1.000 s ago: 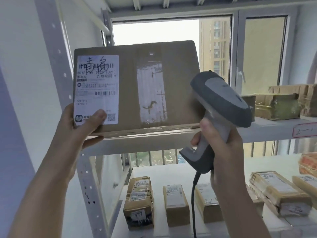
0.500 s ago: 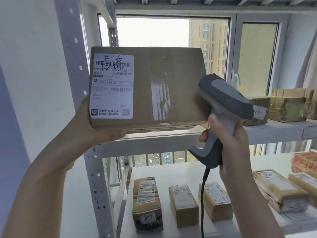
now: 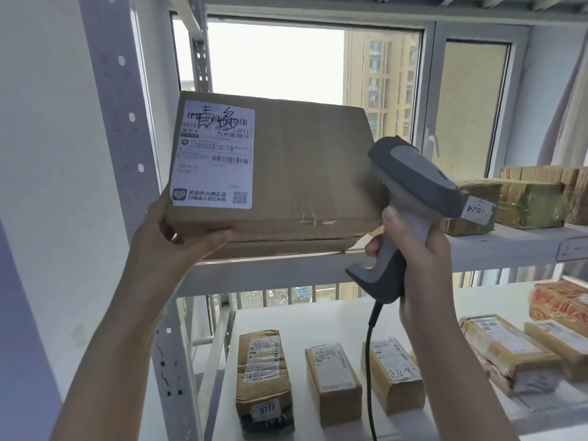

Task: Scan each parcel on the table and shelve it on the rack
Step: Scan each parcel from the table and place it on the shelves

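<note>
Holding a cardboard parcel (image 3: pixel 286 173) at the left end of the rack's upper shelf (image 3: pixel 509 246), with a scanner (image 3: pixel 413 179) in the other hand.

The left hand (image 3: pixel 178 237) is gripping the parcel's lower left corner, thumb curling along its bottom edge. The box is leaning back, and its lower edge seems to be resting on the shelf's front edge. Its white label (image 3: pixel 213 154) is facing the camera. The right hand (image 3: pixel 410 249) is wrapping tightly around the grey scanner's handle, in front of the parcel's right edge, with the black cable (image 3: pixel 369 345) hanging down. Taped parcels (image 3: pixel 528 202) are lying toward the upper shelf's right end, and more small parcels (image 3: pixel 332 377) are lying in a row on the lower shelf (image 3: pixel 318 319).
</note>
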